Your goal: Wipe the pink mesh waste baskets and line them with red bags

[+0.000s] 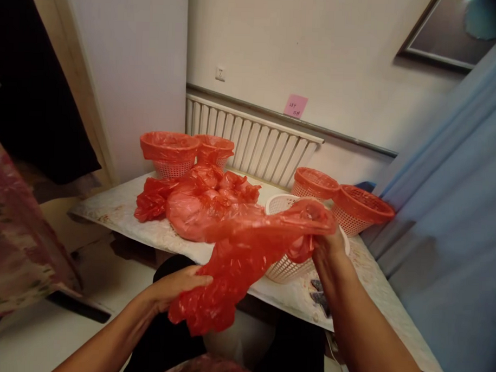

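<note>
A crumpled red plastic bag [237,267] is stretched between my two hands in front of the table. My left hand [179,285] grips its lower left part, with the thumb lying over the film. At the bag's upper right end, my right hand [327,243] holds the plastic; its fingers are mostly hidden by the bag. Behind and below that hand stands a white mesh basket [288,269] on the table, partly covered by the bag. A heap of red plastic bags [190,205] lies on the table to the left.
Red-lined baskets [173,153] stand at the table's back left, and more [361,209] at the back right. A patterned cloth covers the table [121,208]. Behind it are a radiator [253,145] and wall; a blue curtain [446,214] hangs at the right.
</note>
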Demonstrator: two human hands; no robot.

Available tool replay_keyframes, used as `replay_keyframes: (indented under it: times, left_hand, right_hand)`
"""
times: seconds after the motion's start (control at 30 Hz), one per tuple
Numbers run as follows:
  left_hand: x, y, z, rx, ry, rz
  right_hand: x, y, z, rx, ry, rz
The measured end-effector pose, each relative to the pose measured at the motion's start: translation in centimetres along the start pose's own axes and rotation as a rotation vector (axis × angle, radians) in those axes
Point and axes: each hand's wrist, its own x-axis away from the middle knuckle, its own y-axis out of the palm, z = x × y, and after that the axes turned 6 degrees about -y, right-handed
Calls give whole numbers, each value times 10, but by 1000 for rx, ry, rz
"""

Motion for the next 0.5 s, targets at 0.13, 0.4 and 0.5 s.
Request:
replay_keyframes:
  times: [0.13, 0.4, 0.5]
  left_hand:
    - [-6, -12, -21, 220, 12, -27]
    - [-9, -19, -33, 692, 474, -108]
    - [-14, -18, -30, 703, 474, -25]
  right_hand:
    - [-13, 1, 1, -143, 39, 19]
    - [-12, 5, 2, -95, -108, 113]
    - [-9, 11, -2, -117, -87, 118]
